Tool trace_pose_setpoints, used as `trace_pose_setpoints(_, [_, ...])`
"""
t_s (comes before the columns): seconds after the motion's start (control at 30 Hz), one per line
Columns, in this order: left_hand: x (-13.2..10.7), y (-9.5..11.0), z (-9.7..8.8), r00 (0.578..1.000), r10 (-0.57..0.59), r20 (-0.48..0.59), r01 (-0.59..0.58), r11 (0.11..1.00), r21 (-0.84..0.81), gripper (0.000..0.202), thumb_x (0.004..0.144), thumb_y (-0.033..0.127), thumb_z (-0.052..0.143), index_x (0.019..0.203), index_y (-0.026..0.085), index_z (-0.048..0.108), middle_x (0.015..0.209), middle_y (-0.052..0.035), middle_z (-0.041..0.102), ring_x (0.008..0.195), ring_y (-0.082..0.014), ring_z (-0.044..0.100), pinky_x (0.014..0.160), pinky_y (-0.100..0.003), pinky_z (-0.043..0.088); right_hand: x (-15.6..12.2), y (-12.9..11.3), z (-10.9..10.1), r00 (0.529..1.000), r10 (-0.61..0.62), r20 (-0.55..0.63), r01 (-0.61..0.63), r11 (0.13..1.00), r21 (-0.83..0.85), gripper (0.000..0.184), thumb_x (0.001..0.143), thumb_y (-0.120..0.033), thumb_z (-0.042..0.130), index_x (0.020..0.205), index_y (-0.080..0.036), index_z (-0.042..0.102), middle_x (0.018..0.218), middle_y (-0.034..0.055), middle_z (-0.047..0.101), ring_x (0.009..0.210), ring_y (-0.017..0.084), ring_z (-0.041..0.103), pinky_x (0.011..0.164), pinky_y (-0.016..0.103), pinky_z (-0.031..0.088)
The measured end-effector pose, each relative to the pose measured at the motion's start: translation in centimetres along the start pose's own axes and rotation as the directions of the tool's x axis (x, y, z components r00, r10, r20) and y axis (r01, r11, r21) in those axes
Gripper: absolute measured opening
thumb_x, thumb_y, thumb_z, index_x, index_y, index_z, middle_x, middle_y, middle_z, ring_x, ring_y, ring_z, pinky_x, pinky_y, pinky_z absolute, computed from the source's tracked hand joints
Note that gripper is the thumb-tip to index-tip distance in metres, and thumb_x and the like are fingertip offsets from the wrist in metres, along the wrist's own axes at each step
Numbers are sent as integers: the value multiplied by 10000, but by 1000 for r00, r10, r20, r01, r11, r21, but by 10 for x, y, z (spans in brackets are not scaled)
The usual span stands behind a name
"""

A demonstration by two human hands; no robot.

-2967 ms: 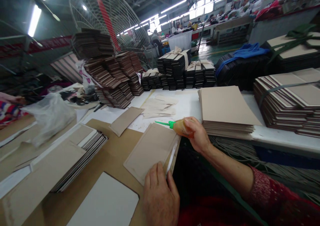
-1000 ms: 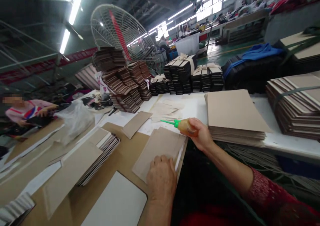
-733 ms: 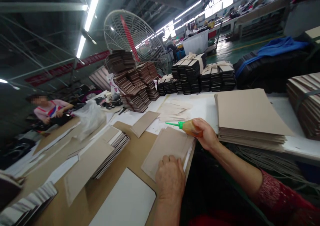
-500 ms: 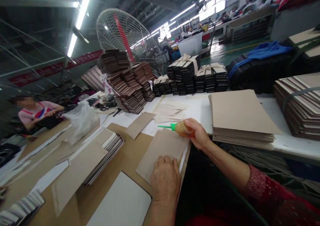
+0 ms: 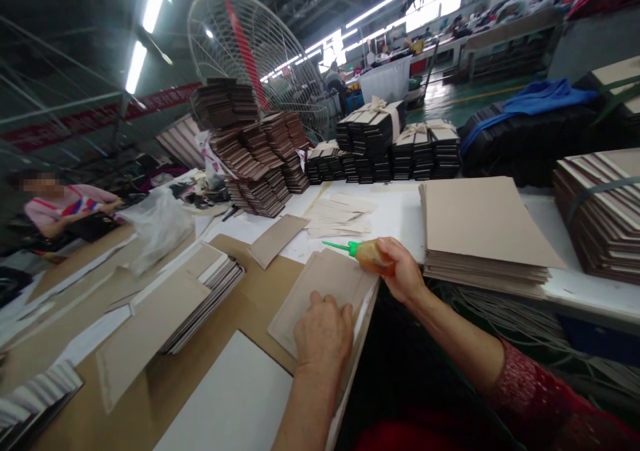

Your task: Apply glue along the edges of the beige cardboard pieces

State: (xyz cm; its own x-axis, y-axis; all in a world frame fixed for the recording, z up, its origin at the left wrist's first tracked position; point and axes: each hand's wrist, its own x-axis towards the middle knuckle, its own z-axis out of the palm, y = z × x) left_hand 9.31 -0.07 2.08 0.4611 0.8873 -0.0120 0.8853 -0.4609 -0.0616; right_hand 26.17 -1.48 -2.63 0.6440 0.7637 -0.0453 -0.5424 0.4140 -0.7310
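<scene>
Caged fan [image 5: 246, 54] (red-striped), blue cloth [image 5: 547, 98].

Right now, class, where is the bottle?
In the head view, the bottle is right of centre, in the right hand, its nozzle pointing left, near the board under the left hand.

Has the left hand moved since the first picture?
Yes: judged against the small cardboard piece lying ahead, the left hand has moved forward, closer to it.
</scene>
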Motion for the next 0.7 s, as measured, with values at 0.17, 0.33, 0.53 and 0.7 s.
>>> trace_pose_setpoints(0.17, [11,5,-10,1000,31,6,-31,999,-11,351,789,446,558,947,162,691,1000,-118,652,839,-261,663,732,-375,526,4,-2,-6,999,50,8,-50,997,58,272,610,-373,830,779,-214,687,843,46,653,798,257,616,682,374,583])
trace_pose_setpoints(0.33, [24,5,-14,999,38,16,-37,999,-21,455,707,431,590,1012,106,681,1064,-168,641,1005,-321,607,849,-421,528,12,4,-10,998,57,13,-58,996,71,256,621,-375,814,789,-216,704,871,64,671,799,234,626,650,273,602])
trace_pose_setpoints(0.53, [22,14,-18,993,80,85,-78,997,-20,495,687,354,613,1090,68,638,1061,-222,632,995,-352,602,852,-483,526,8,-1,-8,994,87,-71,-79,991,104,235,591,-333,790,779,-217,710,928,95,681,817,257,660,708,320,623])
trace_pose_setpoints(0.7, [12,30,18,978,82,193,-77,997,-31,659,848,443,438,1393,71,450,1348,-272,505,1249,-398,481,1059,-561,387,17,25,-39,957,203,-205,-162,966,200,285,577,-368,747,859,-324,758,1075,193,671,882,378,679,565,372,609])
